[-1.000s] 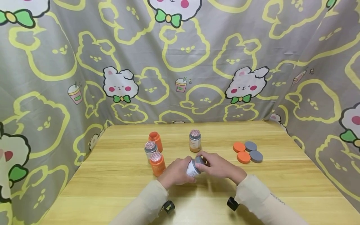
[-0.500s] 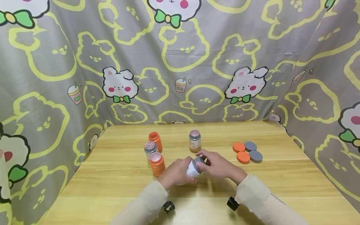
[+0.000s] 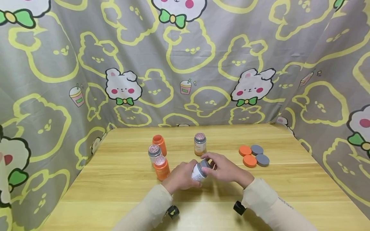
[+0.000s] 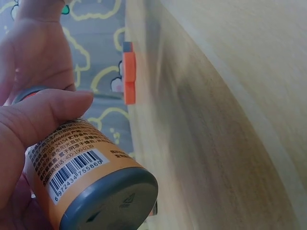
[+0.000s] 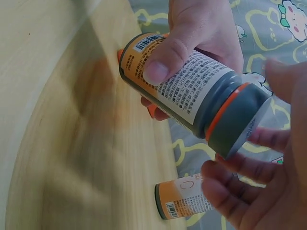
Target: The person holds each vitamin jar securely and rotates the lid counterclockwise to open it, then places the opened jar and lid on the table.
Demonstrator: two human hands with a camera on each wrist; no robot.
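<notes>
My left hand (image 3: 182, 176) grips a grey supplement bottle (image 5: 184, 86) with an orange and white label, thumb across the print. The bottle is held tilted above the table, its base toward the left wrist camera. On its neck sits a grey cap (image 5: 240, 120), with an orange ring showing just beneath. Fingers of my right hand (image 3: 224, 168) curl around that cap; in the right wrist view the fingertips (image 5: 223, 163) lie at its lower edge. Beyond the hands stands another grey bottle (image 3: 200, 146), without a cap and with a foil seal on top.
To the left stand an open orange bottle (image 3: 160, 146), a foil-sealed grey bottle (image 3: 155, 154) and a foil-sealed orange bottle (image 3: 162, 169). Orange caps (image 3: 250, 161) and grey caps (image 3: 262, 160) lie grouped at the right. A patterned curtain (image 3: 185, 64) hangs behind the wooden table (image 3: 115, 192).
</notes>
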